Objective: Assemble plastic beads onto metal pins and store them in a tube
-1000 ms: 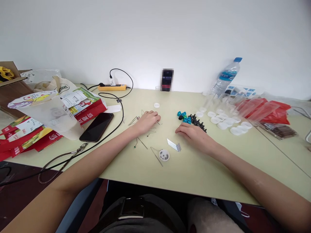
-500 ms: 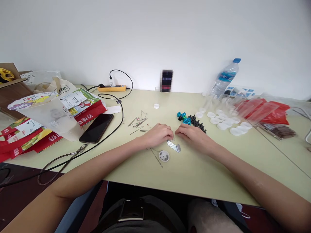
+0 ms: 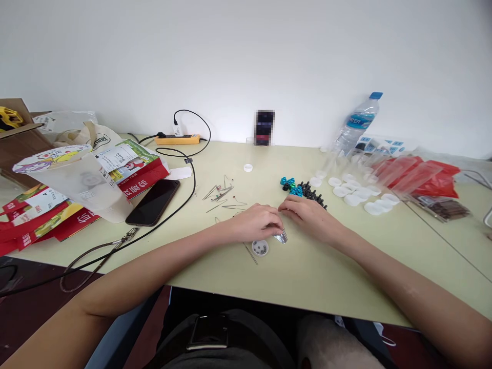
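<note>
My left hand point(image 3: 262, 223) has its fingers curled together above a neat row of thin metal rods with bent ends point(image 3: 282, 236), covering most of them. Whatever lies between its fingertips is hidden. Just to its right, my right hand point(image 3: 309, 214) rests on the table with fingertips pressed together; I cannot make out anything in them. A small round white lid point(image 3: 260, 248) with several tiny dark-grey pieces lies below my left hand, beside a thin metal rod point(image 3: 251, 254). Several loose metal rods point(image 3: 219, 195), some with coloured beads, lie beyond my left wrist.
Blue-green plastic pieces point(image 3: 295, 189) and black knobbed pieces point(image 3: 313, 195) lie behind my right hand. White round lids point(image 3: 359, 193), clear tubes and a leaning water bottle point(image 3: 358, 123) are at right. A phone point(image 3: 154, 202), black cable and plastic cup point(image 3: 84, 182) occupy the left.
My left hand has moved right and slightly down, now covering much of the row of bent rods. My right hand has barely moved.
</note>
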Available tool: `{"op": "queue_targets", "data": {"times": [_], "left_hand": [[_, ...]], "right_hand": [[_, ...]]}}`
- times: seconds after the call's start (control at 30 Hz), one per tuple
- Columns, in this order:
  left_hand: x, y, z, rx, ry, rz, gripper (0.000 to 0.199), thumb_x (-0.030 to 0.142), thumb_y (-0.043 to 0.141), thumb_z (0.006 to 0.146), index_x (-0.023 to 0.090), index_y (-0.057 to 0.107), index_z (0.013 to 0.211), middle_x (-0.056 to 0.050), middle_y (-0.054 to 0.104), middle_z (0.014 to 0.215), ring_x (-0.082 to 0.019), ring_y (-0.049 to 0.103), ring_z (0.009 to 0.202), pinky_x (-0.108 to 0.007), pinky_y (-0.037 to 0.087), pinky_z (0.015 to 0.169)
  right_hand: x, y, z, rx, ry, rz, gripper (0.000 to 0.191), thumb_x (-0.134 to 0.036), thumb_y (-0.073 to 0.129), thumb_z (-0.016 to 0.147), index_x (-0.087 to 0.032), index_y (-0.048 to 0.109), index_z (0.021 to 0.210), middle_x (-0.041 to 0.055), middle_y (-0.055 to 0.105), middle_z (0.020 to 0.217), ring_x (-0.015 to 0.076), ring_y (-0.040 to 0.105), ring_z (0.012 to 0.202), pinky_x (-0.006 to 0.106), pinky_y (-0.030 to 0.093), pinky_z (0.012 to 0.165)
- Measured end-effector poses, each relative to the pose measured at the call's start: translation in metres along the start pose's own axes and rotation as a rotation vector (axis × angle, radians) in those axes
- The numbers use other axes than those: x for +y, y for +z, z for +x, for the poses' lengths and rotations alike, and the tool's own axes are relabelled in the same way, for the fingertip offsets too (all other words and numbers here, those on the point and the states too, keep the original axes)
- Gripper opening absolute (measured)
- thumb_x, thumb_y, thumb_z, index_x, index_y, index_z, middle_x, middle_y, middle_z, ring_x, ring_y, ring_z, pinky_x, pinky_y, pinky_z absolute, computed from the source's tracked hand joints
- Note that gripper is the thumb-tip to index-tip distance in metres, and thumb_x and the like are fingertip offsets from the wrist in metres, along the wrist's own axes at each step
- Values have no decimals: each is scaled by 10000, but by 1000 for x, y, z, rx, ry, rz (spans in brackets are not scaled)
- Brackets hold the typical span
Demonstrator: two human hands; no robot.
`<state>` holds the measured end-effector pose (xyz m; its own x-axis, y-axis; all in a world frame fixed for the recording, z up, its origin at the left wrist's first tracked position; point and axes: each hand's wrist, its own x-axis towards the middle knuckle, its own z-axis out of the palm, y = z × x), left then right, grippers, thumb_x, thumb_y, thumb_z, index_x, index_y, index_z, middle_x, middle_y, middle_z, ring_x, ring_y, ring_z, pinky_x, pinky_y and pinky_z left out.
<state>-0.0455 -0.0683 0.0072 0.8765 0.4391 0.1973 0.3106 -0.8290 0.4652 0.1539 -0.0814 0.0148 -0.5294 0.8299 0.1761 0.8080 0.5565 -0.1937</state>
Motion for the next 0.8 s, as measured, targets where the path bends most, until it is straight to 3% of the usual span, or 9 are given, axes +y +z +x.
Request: {"op": "queue_targets", "data": {"times": [0.13, 0.27, 0.47, 0.67, 0.8], "left_hand": [[5, -5, -3, -52, -28, 58, 344, 490, 590, 759, 188, 608, 923, -28, 584, 971, -184, 526, 945, -316, 318, 883], [4, -6, -2, -69, -40, 58, 335, 484, 572, 778, 186, 592, 930, -23, 571, 967, -169, 516, 937, -303, 310, 871], [0, -6, 2, -52, -55, 13, 354, 501, 589, 759, 186, 600, 919, -24, 576, 950, -165, 516, 908, -292, 341, 822], [-1, -6, 1, -58, -55, 39, 245, 412, 585, 791, 184, 602, 881, -24, 576, 936, -156, 521, 896, -293, 348, 825], [-4, -4, 2, -28, -57, 67, 204, 372, 560, 813, 181, 599, 876, -28, 581, 916, -158, 529, 882, -289, 363, 816]], "right_hand": [[-1, -2, 0, 34, 7, -3, 301, -236, 326, 918, -218, 625, 890, 46, 605, 922, 171, 581, 780, 293, 433, 650], [3, -18, -1, 142, 30, -21, 284, -259, 336, 920, -218, 617, 920, 54, 607, 944, 182, 585, 803, 301, 435, 672], [32, -40, -2, 350, 178, -67, 258, -282, 362, 915, -219, 611, 940, 55, 612, 962, 183, 582, 758, 312, 429, 664], [40, -22, 1, 184, 89, -134, 210, -260, 427, 878, -208, 628, 915, 76, 582, 926, 226, 540, 860, 343, 433, 703], [37, -8, 3, 155, 46, -249, 171, -232, 458, 860, -204, 621, 904, 87, 560, 906, 247, 503, 880, 356, 429, 695]]}}
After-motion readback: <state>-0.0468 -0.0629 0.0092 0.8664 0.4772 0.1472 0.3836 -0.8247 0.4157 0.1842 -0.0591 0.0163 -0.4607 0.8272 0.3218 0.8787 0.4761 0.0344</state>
